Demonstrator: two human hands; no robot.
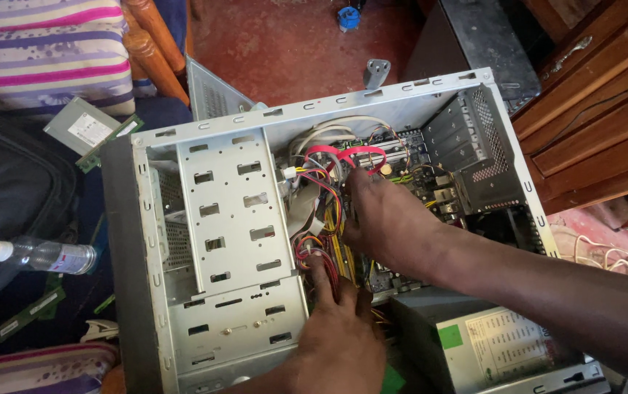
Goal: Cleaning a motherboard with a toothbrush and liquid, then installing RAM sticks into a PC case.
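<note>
An open computer case [204, 219] lies on its side, its inside facing up. Both hands reach into the middle of it, where the circuit board [401, 164] sits under a tangle of coloured wires [321, 182].

The right hand [387, 219] comes in from the near right, its forearm crossing over the power supply [474, 339] that rests at the near right corner of the case. Its fingers point toward the far side and press down among the wires, just beside a red flat cable [347, 153] that loops over the board. The fingertips are buried among the wires, so I cannot tell whether they pinch anything.

The left hand [339, 335] comes in from the near edge, just right of the metal drive cage [233, 211]. Its fingers dig into the bundle of red and yellow wires at the near end of the board; the grip itself is hidden from view.

To the left of the case, a clear plastic bottle [40, 255] with a white cap lies on a dark bag [7, 182]. A green memory stick [29, 314] lies near it. A wooden cabinet [591, 109] stands at the far right, and a striped cushion [44, 51] sits at the far left.
</note>
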